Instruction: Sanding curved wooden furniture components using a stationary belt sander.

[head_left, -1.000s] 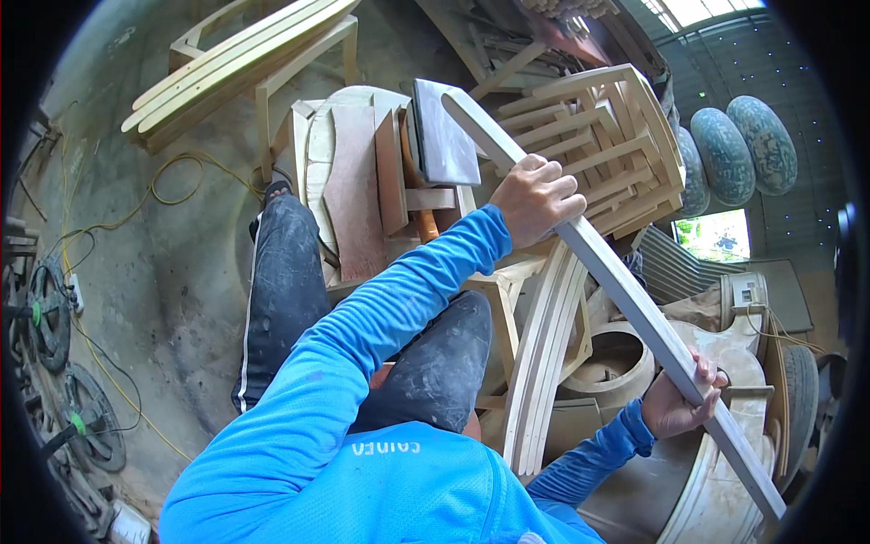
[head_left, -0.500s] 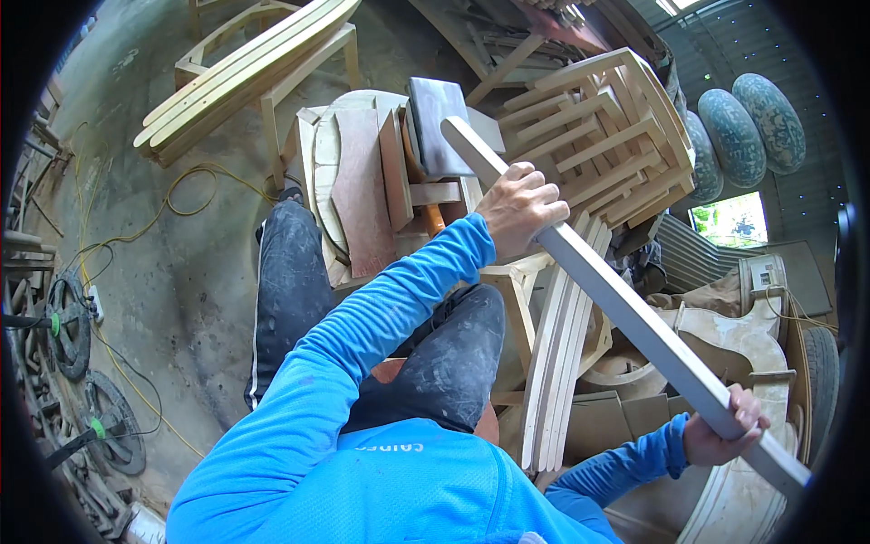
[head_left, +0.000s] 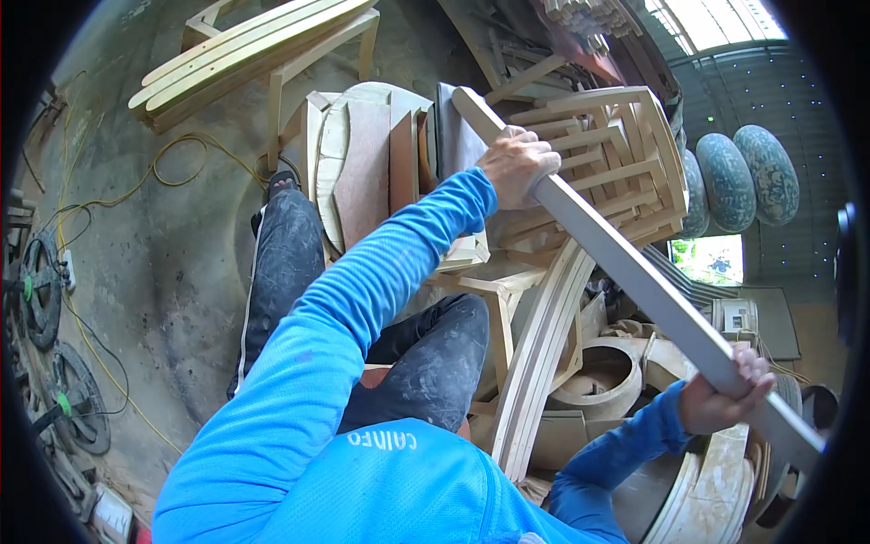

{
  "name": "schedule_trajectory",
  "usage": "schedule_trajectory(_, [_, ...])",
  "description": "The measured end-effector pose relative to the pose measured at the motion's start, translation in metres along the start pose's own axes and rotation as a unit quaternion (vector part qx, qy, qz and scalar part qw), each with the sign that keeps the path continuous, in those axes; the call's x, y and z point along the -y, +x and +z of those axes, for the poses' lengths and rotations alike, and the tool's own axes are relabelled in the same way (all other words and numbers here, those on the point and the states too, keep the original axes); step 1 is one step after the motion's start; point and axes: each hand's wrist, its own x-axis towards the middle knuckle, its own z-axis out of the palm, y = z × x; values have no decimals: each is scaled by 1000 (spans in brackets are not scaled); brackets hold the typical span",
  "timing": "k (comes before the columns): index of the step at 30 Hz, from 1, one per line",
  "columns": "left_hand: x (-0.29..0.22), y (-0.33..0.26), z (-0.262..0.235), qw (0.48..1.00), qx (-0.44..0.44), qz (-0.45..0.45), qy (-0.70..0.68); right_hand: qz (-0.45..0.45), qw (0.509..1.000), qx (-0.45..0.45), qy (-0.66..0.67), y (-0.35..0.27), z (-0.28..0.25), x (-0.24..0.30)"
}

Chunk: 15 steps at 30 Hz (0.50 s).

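A long, square-edged wooden bar [head_left: 639, 281] runs slantwise from the upper middle down to the lower right. My left hand [head_left: 518, 167] is wrapped round it near its far, rounded end. Lower down, my right hand [head_left: 728, 393] grips the bar close to its near end, fingers curled over the top. Just beyond my left hand stands a smooth grey slab [head_left: 450, 136]. Beside the slab, to its left, are a reddish-brown thin panel [head_left: 362, 177] and a pale curved wooden piece [head_left: 331, 154], between my spread knees and the far side.
Slatted wooden frames [head_left: 625, 163] are stacked at the right. Long curved slats [head_left: 544, 363] lean beside my right knee. More slats [head_left: 245, 63] rest on a frame at far left. A yellow cord [head_left: 195, 138] crosses the floor. Black spoked wheels [head_left: 77, 394] lie at left; rounded green objects [head_left: 766, 177] hang at right.
My view has shifted, so the surroundings sit differently in the picture. Both hands keep their hold on the bar. The grey slab now shows narrower, more edge-on.
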Motion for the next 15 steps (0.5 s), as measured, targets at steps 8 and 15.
schedule_trajectory(8, [-44,-15,10,999,28,-23,-6,70,994,-80,26,-19,-30,32])
schedule_trajectory(15, [-31,-34,2,999,28,29,-28,-43,997,-41,-58,-87,-14,21])
